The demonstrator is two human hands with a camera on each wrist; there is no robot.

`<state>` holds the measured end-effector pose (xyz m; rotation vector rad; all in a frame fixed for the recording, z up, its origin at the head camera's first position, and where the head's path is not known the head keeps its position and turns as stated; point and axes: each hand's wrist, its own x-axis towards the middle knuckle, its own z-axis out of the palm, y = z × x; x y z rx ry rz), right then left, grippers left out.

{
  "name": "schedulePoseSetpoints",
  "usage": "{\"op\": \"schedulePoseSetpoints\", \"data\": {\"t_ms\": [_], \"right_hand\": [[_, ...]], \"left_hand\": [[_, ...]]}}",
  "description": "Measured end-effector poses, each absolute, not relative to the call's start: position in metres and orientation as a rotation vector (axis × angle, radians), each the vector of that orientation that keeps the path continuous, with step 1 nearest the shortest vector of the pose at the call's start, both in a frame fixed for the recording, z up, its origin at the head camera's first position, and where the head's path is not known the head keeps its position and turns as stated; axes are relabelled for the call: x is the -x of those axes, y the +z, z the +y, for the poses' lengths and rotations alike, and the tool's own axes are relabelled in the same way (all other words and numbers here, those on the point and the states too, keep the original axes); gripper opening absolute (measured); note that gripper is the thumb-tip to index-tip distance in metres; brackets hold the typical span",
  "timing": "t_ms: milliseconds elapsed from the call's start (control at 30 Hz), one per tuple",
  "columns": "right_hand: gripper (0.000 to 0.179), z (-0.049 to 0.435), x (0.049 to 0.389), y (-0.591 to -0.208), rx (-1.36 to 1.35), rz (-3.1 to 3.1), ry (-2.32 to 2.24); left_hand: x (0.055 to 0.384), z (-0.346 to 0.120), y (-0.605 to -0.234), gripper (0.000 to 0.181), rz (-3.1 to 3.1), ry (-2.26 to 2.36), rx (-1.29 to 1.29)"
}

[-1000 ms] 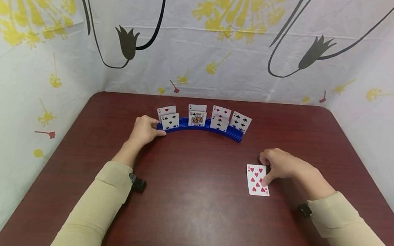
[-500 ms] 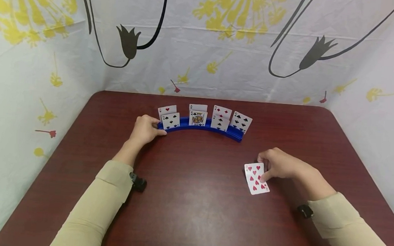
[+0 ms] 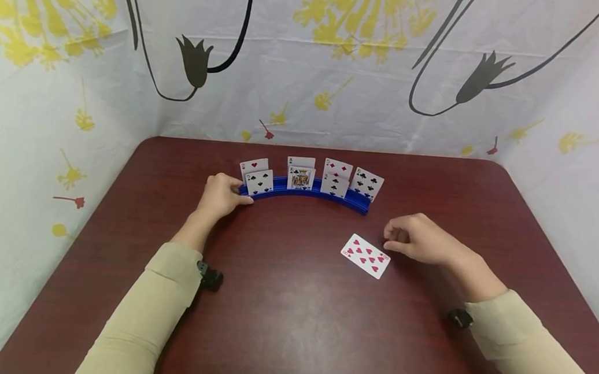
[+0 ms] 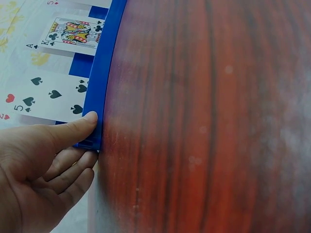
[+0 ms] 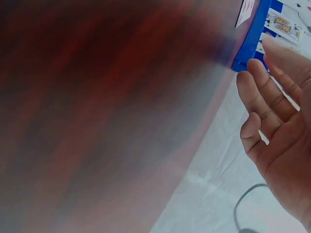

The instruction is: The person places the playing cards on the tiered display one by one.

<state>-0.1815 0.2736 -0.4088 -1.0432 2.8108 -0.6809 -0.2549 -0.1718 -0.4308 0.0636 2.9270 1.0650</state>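
A curved blue card holder (image 3: 289,191) stands toward the back of the table, with several playing cards upright in its grooves. My left hand (image 3: 219,196) grips its left end, thumb in front and fingers behind, beside the five of spades (image 3: 260,182). In the left wrist view, the thumb (image 4: 73,130) presses the holder's edge. An eight of hearts (image 3: 365,256) lies face up and slanted, apart from my right hand (image 3: 421,239). Whether it fully touches the table cannot be told. The right fingers hang loosely curled and hold nothing; the right wrist view shows the hand (image 5: 279,126) without a card.
Among the holder's cards are a king of clubs (image 3: 300,178), a five of diamonds (image 3: 338,168), a two of hearts (image 3: 254,165) and a six of clubs (image 3: 366,183). The dark red table (image 3: 280,313) meets a patterned white cloth (image 3: 305,112) behind and at both sides.
The eight of hearts has turned sideways and moved left and back, out of my right thumb and fingers. My right hand has moved slightly left and back. The left hand keeps its grip.
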Motion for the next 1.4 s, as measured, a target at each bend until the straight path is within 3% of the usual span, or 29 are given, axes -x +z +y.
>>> {"op": "schedulePoseSetpoints", "data": {"t_ms": [200, 367, 633, 1100, 1400], "right_hand": [[0.072, 0.255, 0.179, -0.402, 1.039, 2.654, -0.562], [0.088, 0.244, 0.177, -0.402, 0.990, 2.555, -0.469], [0.077, 0.241, 0.179, -0.405, 1.007, 2.607, -0.387], [0.078, 0.235, 0.180, -0.403, 0.990, 2.629, -0.401], [0.031, 0.247, 0.189, -0.405, 0.970, 2.816, -0.510]], "left_hand": [[0.255, -0.172, -0.429, 0.049, 2.932, 1.048, -0.064], [0.255, -0.171, -0.430, 0.049, 2.933, 1.048, -0.069], [0.255, -0.172, -0.431, 0.049, 2.929, 1.059, -0.069], [0.256, -0.172, -0.430, 0.050, 2.931, 1.062, -0.086], [0.255, -0.172, -0.430, 0.050, 2.929, 1.066, -0.078]]}}
